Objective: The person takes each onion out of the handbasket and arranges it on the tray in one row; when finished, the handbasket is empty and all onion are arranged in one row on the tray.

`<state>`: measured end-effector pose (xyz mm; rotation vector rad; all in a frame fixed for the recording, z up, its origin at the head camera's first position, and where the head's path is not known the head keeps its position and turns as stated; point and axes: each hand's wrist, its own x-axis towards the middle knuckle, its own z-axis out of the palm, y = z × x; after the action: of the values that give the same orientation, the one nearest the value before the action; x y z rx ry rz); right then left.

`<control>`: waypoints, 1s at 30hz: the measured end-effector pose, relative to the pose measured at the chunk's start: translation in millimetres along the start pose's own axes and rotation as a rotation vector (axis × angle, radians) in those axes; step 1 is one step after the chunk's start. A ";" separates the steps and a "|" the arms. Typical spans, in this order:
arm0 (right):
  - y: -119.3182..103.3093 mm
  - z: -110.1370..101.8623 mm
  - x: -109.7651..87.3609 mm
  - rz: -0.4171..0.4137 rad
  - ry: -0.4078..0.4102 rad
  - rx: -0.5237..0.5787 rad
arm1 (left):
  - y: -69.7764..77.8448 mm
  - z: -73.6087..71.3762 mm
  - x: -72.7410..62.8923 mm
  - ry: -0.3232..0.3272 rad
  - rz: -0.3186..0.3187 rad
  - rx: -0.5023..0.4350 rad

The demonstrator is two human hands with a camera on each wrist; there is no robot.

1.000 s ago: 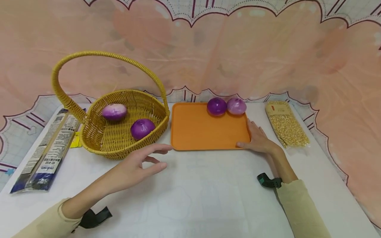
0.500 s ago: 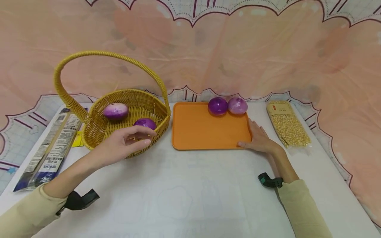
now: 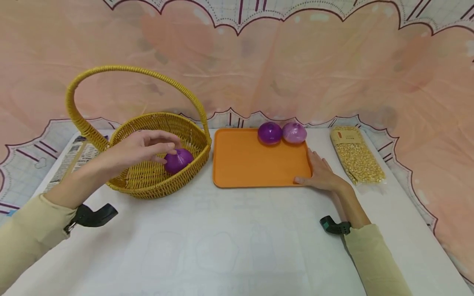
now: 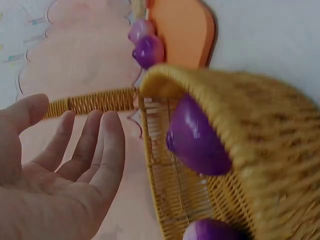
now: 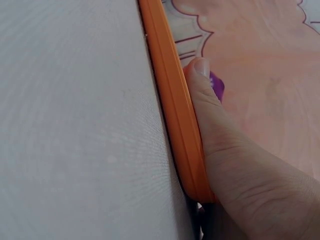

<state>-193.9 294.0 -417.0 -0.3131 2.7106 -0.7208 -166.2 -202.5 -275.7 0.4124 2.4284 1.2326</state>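
Note:
My left hand [image 3: 138, 149] hovers over the yellow wicker basket [image 3: 159, 190], fingers loosely bent and nothing held. Just beyond its fingertips in the head view, a purple onion [image 3: 180, 161] lies inside the basket's right side. A second onion [image 4: 212, 231] in the basket shows in the left wrist view; the hand hides it from the head view. My right hand [image 3: 323, 174] rests at the near right corner of the orange tray [image 3: 255, 162], its thumb on the rim and its fingers stretched along the side. Two onions, one dark purple [image 3: 270, 133] and one paler [image 3: 294, 132], sit at the tray's back right.
The basket's tall handle [image 3: 135, 70] arches above it. A long printed packet [image 3: 75, 154] lies left of the basket, partly covered by my left arm. To the tray's right is a bag of yellow kernels [image 3: 357, 158]. A patterned cloth [image 3: 244, 70] hangs behind the white table [image 3: 237, 242].
My left hand has moved left and away from me, from beside the tray to over the basket, covering one onion in the head view. The right hand and tray have stayed put.

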 end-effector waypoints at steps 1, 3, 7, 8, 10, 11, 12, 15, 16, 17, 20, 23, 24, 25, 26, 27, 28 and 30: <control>-0.1 0.3 -0.3 0.002 -0.001 0.001 | -0.7 -2.4 1.8 -0.002 -0.026 0.002; -0.3 0.9 -1.0 0.007 -0.002 0.007 | -2.4 -6.9 5.7 0.004 -0.063 0.020; -0.1 1.5 -2.4 0.004 -0.003 0.005 | -5.7 -17.3 15.0 0.023 -0.086 0.068; 0.0 1.4 -2.5 0.000 -0.002 0.006 | -6.3 -20.0 17.3 0.028 -0.083 0.077; 0.1 1.1 -2.6 -0.007 0.001 0.004 | -7.1 -25.4 20.5 0.030 -0.089 0.096; 0.2 1.0 -2.6 -0.009 0.003 0.003 | -7.9 -27.9 21.9 0.035 -0.088 0.112; 0.2 0.9 -2.4 -0.011 0.005 0.002 | -8.7 -30.1 22.9 0.039 -0.089 0.128; -0.3 0.7 -2.0 -0.009 0.004 0.000 | -10.8 -35.8 25.0 0.042 -0.095 0.160; -0.3 0.6 -1.8 -0.009 0.003 -0.002 | -11.2 -37.1 25.7 0.048 -0.094 0.175; -0.5 0.5 -1.6 -0.007 0.002 -0.001 | -11.3 -38.2 26.5 0.052 -0.095 0.189; -0.8 -0.3 -1.1 -0.003 0.001 0.000 | -11.4 -40.6 29.4 0.061 -0.083 0.225; -1.0 -1.3 -1.2 0.001 -0.001 0.002 | -11.3 -41.7 34.0 0.068 -0.070 0.253; -1.0 -1.5 -1.2 0.001 -0.001 0.000 | -11.2 -41.8 35.6 0.072 -0.068 0.263; -1.0 -1.6 -1.2 0.001 -0.002 0.001 | -11.2 -41.9 37.4 0.075 -0.066 0.268; -1.0 -1.6 -1.2 0.001 -0.002 0.002 | -11.1 -41.9 39.2 0.078 -0.065 0.271; -1.0 -1.4 -1.1 -0.001 -0.002 0.001 | -10.8 -41.8 40.9 0.080 -0.059 0.279; -0.9 -1.2 -1.2 -0.002 -0.002 0.000 | -10.5 -41.8 42.7 0.083 -0.054 0.284; -1.1 -0.8 -1.2 -0.003 -0.001 -0.002 | -10.7 -42.2 46.3 0.086 -0.042 0.291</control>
<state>-192.9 293.8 -415.5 -0.3182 2.7102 -0.7191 -227.5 -218.7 -271.0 0.3939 2.6850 0.8980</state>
